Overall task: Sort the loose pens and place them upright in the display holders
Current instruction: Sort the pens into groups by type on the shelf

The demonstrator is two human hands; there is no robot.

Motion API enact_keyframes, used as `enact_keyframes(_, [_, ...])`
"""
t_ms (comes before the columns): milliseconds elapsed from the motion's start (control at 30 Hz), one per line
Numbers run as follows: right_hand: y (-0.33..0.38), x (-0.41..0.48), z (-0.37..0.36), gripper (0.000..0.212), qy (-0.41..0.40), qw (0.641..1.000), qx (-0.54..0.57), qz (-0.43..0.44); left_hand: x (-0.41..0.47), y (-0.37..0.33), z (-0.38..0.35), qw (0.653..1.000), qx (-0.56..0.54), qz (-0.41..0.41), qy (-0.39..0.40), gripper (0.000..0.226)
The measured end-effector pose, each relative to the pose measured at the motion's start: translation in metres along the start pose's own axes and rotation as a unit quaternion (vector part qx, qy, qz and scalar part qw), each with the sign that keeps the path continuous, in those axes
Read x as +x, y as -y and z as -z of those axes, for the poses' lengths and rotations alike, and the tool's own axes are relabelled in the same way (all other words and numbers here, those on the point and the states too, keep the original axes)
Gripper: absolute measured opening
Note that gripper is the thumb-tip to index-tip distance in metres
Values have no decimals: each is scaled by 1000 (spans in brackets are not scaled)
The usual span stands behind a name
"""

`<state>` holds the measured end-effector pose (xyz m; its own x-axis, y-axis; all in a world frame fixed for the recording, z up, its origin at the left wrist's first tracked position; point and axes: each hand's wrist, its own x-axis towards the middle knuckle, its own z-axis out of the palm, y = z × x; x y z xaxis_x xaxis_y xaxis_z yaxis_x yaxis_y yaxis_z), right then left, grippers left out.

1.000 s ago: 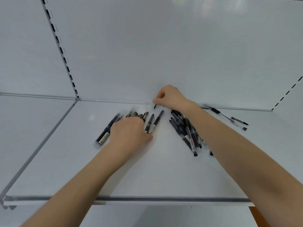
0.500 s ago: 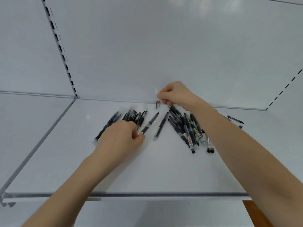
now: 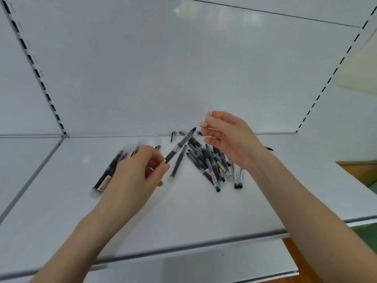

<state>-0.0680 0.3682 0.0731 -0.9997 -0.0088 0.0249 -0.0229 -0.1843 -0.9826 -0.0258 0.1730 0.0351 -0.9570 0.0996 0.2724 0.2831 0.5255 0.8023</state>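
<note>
Pens lie in two loose groups on a white shelf (image 3: 204, 211), and the sorting is at an early stage, since no display holder shows anywhere in view. Farthest left, partly under the left hand (image 3: 134, 172), a small row of pens (image 3: 108, 174) rests roughly parallel. That hand is pinched shut on a single pen (image 3: 179, 145), held by its lower end between thumb and fingertips, its dark tip raised and angled toward the right hand (image 3: 226, 137). Just below the raised pen, one more pen (image 3: 177, 163) lies alone between the hands. Under and beside the right hand sits the bigger pile of pens (image 3: 212, 164), crossed over one another, with a few small dark bits (image 3: 173, 135) at the back edge; whether they are caps cannot be told. The right hand hovers with fingers spread loosely, and a small pale piece (image 3: 206, 119) seems nipped at its fingertips, perhaps a clear cap, though blur hides it. To do this step well, the held pen should probably be checked against its kind, capped if needed, and laid with its matches, all tips pointing one way. Around the shelf stand plain white back panels with slotted uprights (image 3: 36, 72), and wood and green flooring show at far right.
</note>
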Motion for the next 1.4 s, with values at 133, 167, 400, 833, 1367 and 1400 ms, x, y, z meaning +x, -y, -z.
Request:
enact_keyframes(133, [-2,-6,0,5,2,1000,-7,-3,-1,-2,-2,1000,3,-13,9,18])
enact_keyframes(167, [-3,-7,-1,6,2,1000,-9,-4,-1,-2,-2,1000,3,-17,10,18])
enact_keyframes(400, [-4,-10,-3,8,7,1000,22,-2,-4,-2,-1,1000,-3,-11,7,15])
enact_keyframes(833, [-7,-16,-13,14,18,995,-76,55,-7,-4,2,1000,-13,-15,6,27])
enact_keyframes(1367, [-23,6,-29,12,-2,984,-151,97,11,12,2,994,69,-44,-73,16])
enact_keyframes(1400, [-24,11,-26,11,-8,981,-172,93,15,14,4,991,103,-30,-77,17])
